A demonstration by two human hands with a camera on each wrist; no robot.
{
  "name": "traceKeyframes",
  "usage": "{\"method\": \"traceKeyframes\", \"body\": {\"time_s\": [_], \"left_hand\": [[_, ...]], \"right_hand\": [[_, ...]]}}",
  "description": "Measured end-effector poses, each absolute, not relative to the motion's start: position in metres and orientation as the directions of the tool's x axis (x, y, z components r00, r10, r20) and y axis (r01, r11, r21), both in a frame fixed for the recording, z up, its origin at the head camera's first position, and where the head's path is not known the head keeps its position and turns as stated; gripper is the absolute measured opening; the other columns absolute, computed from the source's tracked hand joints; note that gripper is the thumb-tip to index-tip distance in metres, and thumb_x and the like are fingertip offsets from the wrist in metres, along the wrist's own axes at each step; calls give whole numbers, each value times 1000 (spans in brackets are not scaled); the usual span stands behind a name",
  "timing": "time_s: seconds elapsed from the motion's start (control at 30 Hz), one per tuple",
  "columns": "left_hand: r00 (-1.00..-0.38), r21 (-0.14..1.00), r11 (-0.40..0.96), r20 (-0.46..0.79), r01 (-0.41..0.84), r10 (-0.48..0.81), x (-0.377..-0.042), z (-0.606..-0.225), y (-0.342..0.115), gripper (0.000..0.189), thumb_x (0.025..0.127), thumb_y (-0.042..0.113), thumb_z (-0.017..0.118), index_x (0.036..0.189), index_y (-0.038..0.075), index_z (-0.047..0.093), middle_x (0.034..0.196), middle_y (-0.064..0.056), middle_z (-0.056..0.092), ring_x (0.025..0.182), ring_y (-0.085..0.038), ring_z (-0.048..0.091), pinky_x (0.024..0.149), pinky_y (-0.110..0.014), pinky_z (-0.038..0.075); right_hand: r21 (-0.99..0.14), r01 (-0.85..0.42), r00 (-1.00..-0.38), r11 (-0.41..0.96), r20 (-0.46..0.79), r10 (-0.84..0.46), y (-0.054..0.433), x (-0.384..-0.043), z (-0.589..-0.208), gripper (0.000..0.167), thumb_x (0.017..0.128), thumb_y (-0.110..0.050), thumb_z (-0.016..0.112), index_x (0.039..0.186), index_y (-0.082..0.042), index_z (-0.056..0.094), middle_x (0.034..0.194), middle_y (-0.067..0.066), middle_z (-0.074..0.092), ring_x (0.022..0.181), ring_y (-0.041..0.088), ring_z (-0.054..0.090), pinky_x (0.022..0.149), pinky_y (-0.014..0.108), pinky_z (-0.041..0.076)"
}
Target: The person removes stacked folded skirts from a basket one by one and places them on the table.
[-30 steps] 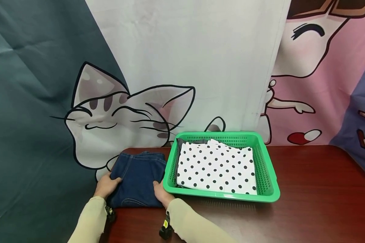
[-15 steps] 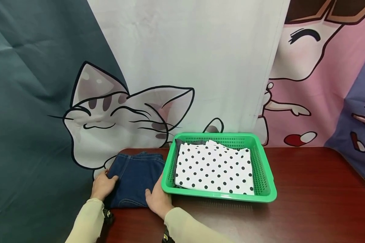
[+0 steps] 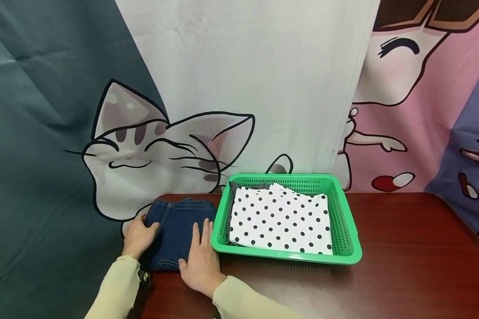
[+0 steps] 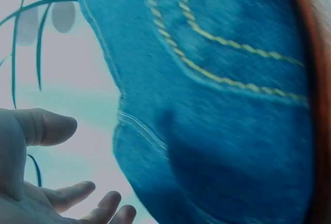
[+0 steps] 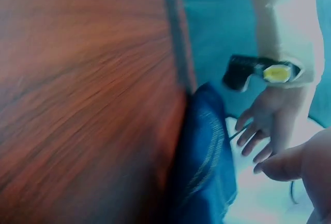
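Note:
Folded blue jeans (image 3: 175, 230) lie on the table's left end, beside the green basket. My left hand (image 3: 139, 235) is at their left edge, and the left wrist view has its thumb and fingers apart with nothing between them. Over the right part of the jeans is my right hand (image 3: 201, 265), back up and fingers straight, its fingertips close to the basket's corner. Curved yellow stitching shows on the denim (image 4: 232, 131) in the left wrist view. From the right wrist, the right thumb (image 5: 284, 164) appears above the folded edge.
The green plastic basket (image 3: 285, 256) holds folded white cloth with black dots (image 3: 281, 219) over something dark grey. A reddish-brown table (image 3: 415, 257) extends to the right. Behind it hangs a cartoon-printed curtain (image 3: 239, 66).
My right hand has come off the jeans' right edge, shifted left and spread flat over them. The left hand stays at the left edge. Basket and jeans look unmoved.

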State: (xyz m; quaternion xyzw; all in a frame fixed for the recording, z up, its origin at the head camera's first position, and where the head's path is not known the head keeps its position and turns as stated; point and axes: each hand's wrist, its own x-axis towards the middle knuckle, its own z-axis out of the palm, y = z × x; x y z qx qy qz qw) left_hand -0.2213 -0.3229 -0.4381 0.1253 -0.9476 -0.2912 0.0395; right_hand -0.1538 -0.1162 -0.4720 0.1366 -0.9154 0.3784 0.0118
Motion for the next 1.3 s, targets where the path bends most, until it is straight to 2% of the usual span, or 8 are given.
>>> {"method": "traceKeyframes", "body": {"time_s": [0.03,0.07,0.2,0.37,0.5,0.73,1.07,1.3], "left_hand": [[-967,564,800,6,-205,-253,-221,-437,-320,67,98,23,57,148,-14,33,143,-41,39,128,-55,40,105,-65,34],[-970,567,800,11,-195,-244,-221,-435,-317,67,98,23,57,149,-13,32,144,-40,37,129,-55,39,106,-65,34],[-975,596,786,22,-164,-220,-220,-428,-304,69,100,24,57,153,-9,28,149,-38,31,133,-54,34,106,-66,32],[-981,624,772,43,-120,-188,-216,-419,-287,69,101,24,57,155,-6,25,151,-35,30,134,-52,36,105,-65,35],[-981,629,773,80,-86,-175,-213,-411,-274,69,101,24,58,155,-4,27,148,-34,33,132,-52,38,103,-66,35],[-983,645,763,116,-37,-145,-208,-400,-257,68,100,23,59,156,-1,29,151,-31,33,135,-49,36,106,-66,33],[-985,650,759,149,29,-90,-202,-387,-234,67,100,25,60,155,1,31,154,-29,32,137,-50,35,106,-68,33],[-986,657,747,166,97,-18,-196,-381,-214,64,100,26,61,154,3,35,151,-22,39,137,-43,38,106,-63,35]], "right_hand": [[-689,-277,-956,670,126,-266,-114,-153,-469,87,92,-30,72,160,-7,21,166,16,9,152,32,13,112,40,38],[-693,-294,-949,658,127,-290,-112,-152,-465,83,93,-30,71,158,-6,25,165,16,15,152,31,14,115,41,35],[-701,-365,-918,612,163,-361,-103,-149,-454,63,96,-30,67,149,-7,42,155,11,38,146,26,32,114,40,37],[-722,-412,-897,555,215,-386,-89,-146,-441,47,99,-29,64,139,-9,53,143,4,50,132,18,49,106,35,44],[-748,-428,-888,507,242,-392,-76,-144,-430,40,100,-28,62,136,-10,57,137,1,55,125,15,54,102,33,47],[-812,-408,-888,418,246,-389,-53,-142,-413,32,100,-30,62,130,-19,62,129,-4,60,105,11,63,87,29,53],[-830,-425,-887,363,300,-351,-24,-143,-403,31,101,-27,60,130,-17,62,128,0,61,108,16,67,93,31,53],[-825,-422,-893,375,308,-328,-2,-144,-399,33,101,-26,60,132,-16,60,128,3,61,108,22,66,93,35,52]]}}
